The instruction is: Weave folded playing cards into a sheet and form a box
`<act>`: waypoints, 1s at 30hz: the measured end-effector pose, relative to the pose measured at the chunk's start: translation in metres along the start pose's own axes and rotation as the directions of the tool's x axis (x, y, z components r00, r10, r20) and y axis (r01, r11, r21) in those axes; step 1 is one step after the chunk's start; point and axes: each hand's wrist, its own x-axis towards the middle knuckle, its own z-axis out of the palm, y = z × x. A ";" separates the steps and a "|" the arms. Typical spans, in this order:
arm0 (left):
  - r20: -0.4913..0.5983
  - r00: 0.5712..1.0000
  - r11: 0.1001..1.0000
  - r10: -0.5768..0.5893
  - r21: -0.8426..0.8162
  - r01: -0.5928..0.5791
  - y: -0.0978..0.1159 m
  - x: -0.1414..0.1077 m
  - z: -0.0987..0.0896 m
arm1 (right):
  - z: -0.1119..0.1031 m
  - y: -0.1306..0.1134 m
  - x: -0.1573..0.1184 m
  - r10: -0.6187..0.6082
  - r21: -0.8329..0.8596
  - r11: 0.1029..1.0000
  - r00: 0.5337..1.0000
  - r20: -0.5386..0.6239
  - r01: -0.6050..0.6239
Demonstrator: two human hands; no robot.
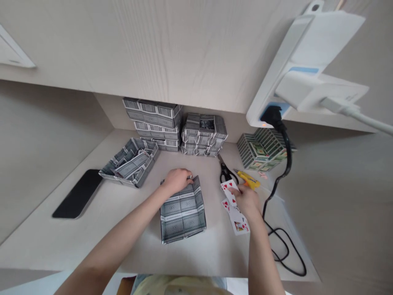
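In front of me on the desk lies an open box made of playing cards (182, 215), grey patterned backs showing inside. My left hand (177, 181) has its fingers curled over the far wall of this box, covering part of the rim. To the right, my right hand (248, 200) pinches a heart playing card (230, 191) between thumb and fingers. Under and beside that hand lie several loose playing cards (241, 226), face up and overlapping. Just beyond the right hand are black-handled scissors (226, 172) and a yellow glue gun (249, 179).
Stacked card boxes (156, 123) and a second stack (204, 137) stand at the back. An open card tray (135, 164) holds folded pieces. A phone (78, 193) lies left, green card boxes (260, 149) right. A black cable (278, 180) hangs from a power strip (291, 61).
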 end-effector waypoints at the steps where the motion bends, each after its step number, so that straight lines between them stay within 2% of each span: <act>1: 0.004 1.000 1.000 -0.004 0.004 0.004 0.000 0.000 0.000 | 0.002 -0.006 0.002 0.005 0.079 0.997 1.000 -0.005 -0.005; 2: 0.005 1.000 1.000 -0.006 0.008 0.006 0.001 0.000 0.000 | 0.005 -0.013 0.005 0.025 0.182 0.983 1.000 0.013 -0.027; 3: 0.004 1.000 1.000 -0.006 0.013 0.006 0.001 -0.001 0.000 | 0.008 -0.021 0.007 0.048 0.283 0.957 0.996 0.080 -0.069; 5: 0.000 1.000 1.000 -0.002 0.020 0.002 0.002 -0.001 0.000 | 0.016 -0.039 0.013 -0.024 0.389 0.919 0.979 0.203 -0.058; 7: 0.002 1.000 1.000 -0.002 0.020 0.002 0.003 -0.002 -0.001 | 0.025 -0.056 0.019 -0.184 0.372 0.924 0.958 0.221 0.092; 9: 0.011 1.000 1.000 -0.004 0.017 0.004 0.004 -0.003 -0.002 | 0.035 -0.067 0.025 -0.369 0.273 0.909 0.913 0.177 0.314; 11: 0.017 1.000 1.000 -0.005 0.022 0.005 0.005 -0.004 -0.002 | 0.044 -0.071 0.031 -0.430 0.166 0.899 0.888 0.165 0.405; 14: 0.022 1.000 0.999 0.007 0.039 -0.007 0.005 -0.004 -0.001 | 0.060 -0.066 0.036 -0.399 0.105 0.917 0.899 0.183 0.385; 18: 0.047 0.998 0.997 0.044 0.061 -0.047 0.002 -0.005 0.000 | 0.074 -0.050 0.036 -0.399 0.261 0.908 0.867 0.299 0.328; 21: 0.059 0.998 0.997 0.002 0.070 -0.006 0.001 -0.010 -0.003 | 0.073 -0.042 0.034 -0.432 0.370 0.876 0.845 0.316 0.310; 25: 0.052 0.996 0.997 -0.072 0.020 0.071 0.002 -0.021 -0.014 | 0.056 -0.044 0.032 -0.486 0.455 0.831 0.815 0.315 0.320; 30: 0.017 1.000 0.984 -0.005 -0.178 0.007 0.003 -0.031 -0.027 | 0.032 -0.057 0.033 -0.513 0.431 0.834 0.775 0.370 0.346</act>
